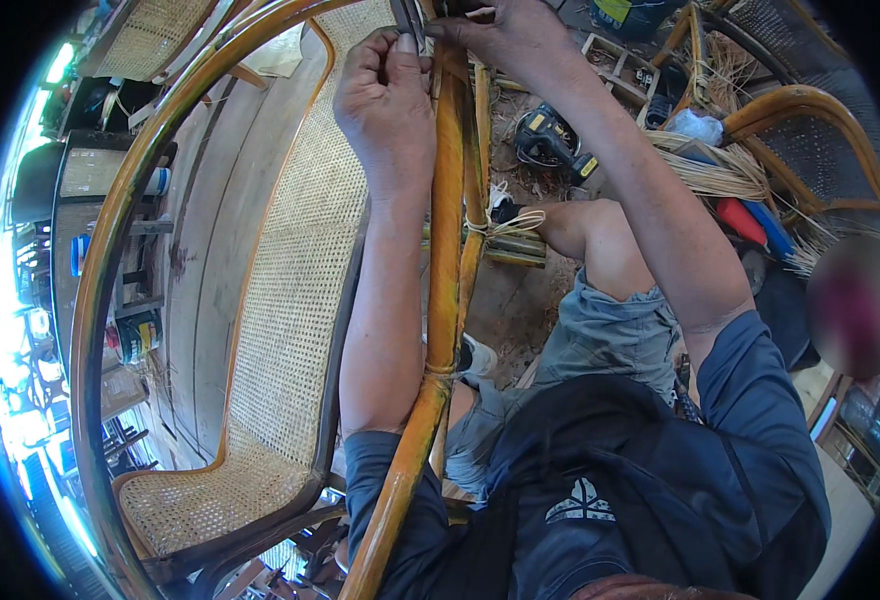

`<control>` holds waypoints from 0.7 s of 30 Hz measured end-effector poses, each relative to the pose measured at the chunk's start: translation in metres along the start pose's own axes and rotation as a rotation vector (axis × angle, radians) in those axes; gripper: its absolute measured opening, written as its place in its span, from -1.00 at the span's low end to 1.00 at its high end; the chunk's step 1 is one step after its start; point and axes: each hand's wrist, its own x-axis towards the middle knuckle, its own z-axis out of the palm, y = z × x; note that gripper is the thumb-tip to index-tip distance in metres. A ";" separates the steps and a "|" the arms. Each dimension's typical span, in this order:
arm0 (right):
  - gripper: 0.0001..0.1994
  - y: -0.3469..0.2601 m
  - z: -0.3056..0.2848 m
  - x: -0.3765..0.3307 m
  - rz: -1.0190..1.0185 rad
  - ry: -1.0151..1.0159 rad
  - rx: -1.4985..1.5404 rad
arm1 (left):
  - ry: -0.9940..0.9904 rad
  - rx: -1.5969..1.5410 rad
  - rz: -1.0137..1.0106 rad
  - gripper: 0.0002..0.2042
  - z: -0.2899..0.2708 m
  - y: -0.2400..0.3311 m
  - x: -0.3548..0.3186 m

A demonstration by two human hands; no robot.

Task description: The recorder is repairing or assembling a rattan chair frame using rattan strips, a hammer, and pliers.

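Floor [522, 318] | wooden tray [615, 50]: oddments [645, 76] | left grip [388, 110] pinching dark strip [407, 16] | right grip [510, 35]: can't tell

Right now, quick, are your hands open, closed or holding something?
Left hand: closed beside the glossy yellow-brown pole; what it holds is unclear.
Right hand: fingers bent near that pole; whether it holds anything cannot be told.

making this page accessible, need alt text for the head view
At the top, a person's left hand pinches what looks like a dark strip, the right hand beside it, by an orange-brown pole. A woven cane panel is at left; a power drill and pale strips lie at right.
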 end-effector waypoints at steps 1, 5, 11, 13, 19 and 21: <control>-0.63 0.002 0.001 -0.001 -0.023 0.011 0.049 | 0.021 0.118 0.105 -0.91 0.001 -0.003 0.001; -0.65 0.000 -0.001 -0.001 -0.039 0.036 0.025 | 0.018 0.167 0.233 -0.91 0.004 -0.009 0.000; -0.67 -0.008 -0.004 -0.002 0.046 0.003 0.010 | -0.024 0.214 0.162 -0.87 0.002 -0.009 -0.004; -0.68 -0.006 -0.004 -0.002 0.043 -0.012 0.035 | 0.009 0.123 0.142 -0.89 0.002 -0.013 -0.005; -0.68 0.004 -0.002 -0.005 -0.101 0.031 0.084 | 0.006 -0.053 0.067 -0.88 0.003 -0.018 -0.003; -0.67 0.007 -0.004 -0.006 -0.267 0.098 0.161 | -0.003 -0.097 0.080 -0.88 0.005 -0.018 -0.002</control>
